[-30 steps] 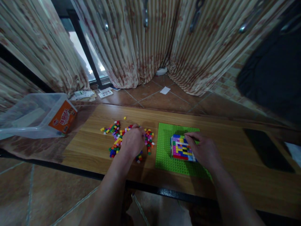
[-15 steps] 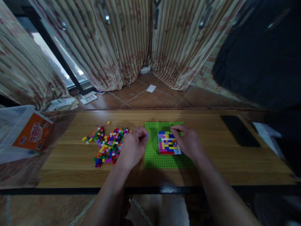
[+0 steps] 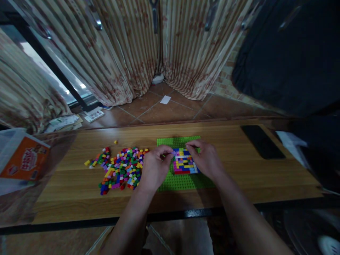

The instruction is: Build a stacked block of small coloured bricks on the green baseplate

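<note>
A many-coloured block of toy bricks point(image 3: 183, 163) is built up on a green studded baseplate point(image 3: 172, 182). At its back left corner, my left hand point(image 3: 156, 164) pinches a small purple brick point(image 3: 174, 153) between thumb and fingertips. My right hand point(image 3: 205, 157) lies over the block's right side, thumb and index finger closed together near its back edge. Whatever those right fingertips hold, if anything, is too small to make out. Left of the baseplate, loose toy bricks point(image 3: 123, 166) are heaped close to my left hand.
The wooden table point(image 3: 79, 198) carries a dark phone-like slab point(image 3: 262, 141) on the right. One yellow brick point(image 3: 115, 142) lies apart behind the heap. A clear plastic bin with an orange label point(image 3: 25, 159) stands at the left end. Curtains point(image 3: 127, 63) hang beyond the table.
My left hand has moved right with the purple brick, from the baseplate's left edge to the block's back left corner. My right hand stays at the block. The whole view has shifted slightly.
</note>
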The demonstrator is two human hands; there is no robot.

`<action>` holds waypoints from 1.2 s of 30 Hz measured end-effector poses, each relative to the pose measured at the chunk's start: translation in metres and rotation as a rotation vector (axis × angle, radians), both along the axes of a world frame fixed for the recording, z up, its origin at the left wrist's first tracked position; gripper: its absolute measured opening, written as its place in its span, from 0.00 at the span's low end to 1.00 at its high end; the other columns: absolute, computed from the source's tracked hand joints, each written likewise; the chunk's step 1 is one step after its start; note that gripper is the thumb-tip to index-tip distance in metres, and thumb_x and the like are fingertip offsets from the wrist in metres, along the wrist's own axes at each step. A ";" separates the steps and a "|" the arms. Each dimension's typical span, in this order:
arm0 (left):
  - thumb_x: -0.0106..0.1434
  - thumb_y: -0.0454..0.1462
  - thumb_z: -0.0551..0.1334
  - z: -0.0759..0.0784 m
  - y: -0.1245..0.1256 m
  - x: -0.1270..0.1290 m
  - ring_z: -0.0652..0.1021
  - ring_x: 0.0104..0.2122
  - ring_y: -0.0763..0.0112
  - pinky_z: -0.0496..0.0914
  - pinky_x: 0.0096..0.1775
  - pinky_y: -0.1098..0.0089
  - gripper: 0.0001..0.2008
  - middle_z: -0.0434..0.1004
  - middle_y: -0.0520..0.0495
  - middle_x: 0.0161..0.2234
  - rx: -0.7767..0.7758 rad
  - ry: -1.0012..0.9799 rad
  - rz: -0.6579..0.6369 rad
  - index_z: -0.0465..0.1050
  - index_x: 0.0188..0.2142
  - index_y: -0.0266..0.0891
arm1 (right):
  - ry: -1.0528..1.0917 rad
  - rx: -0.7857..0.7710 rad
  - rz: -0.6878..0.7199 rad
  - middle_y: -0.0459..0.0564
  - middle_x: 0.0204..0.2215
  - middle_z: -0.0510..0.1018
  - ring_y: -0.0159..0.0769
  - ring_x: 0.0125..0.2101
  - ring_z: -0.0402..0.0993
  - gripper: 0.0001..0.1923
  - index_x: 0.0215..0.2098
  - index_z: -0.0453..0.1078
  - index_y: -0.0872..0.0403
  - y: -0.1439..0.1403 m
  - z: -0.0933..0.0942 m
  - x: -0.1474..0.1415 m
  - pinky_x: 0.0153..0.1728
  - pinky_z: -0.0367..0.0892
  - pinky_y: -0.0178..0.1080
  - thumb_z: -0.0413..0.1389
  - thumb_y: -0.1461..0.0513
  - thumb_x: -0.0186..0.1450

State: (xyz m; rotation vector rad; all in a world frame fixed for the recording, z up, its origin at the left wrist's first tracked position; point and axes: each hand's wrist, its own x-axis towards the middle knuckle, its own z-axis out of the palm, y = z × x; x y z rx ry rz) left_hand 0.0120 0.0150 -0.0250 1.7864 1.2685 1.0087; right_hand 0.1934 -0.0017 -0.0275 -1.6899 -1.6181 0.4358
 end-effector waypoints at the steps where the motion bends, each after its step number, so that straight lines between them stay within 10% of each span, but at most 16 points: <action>1: 0.60 0.31 0.62 -0.002 0.001 0.001 0.79 0.31 0.71 0.72 0.37 0.71 0.05 0.81 0.51 0.30 -0.003 -0.008 -0.004 0.76 0.31 0.40 | -0.002 -0.001 0.004 0.51 0.35 0.82 0.41 0.37 0.78 0.12 0.34 0.77 0.51 0.000 0.000 0.000 0.40 0.69 0.41 0.51 0.60 0.66; 36: 0.61 0.28 0.61 -0.006 -0.005 0.013 0.83 0.34 0.68 0.75 0.38 0.71 0.08 0.83 0.47 0.33 0.034 0.143 0.144 0.74 0.39 0.39 | 0.164 -0.169 0.002 0.49 0.32 0.84 0.40 0.32 0.78 0.13 0.36 0.79 0.51 0.006 -0.009 -0.026 0.35 0.69 0.41 0.58 0.52 0.61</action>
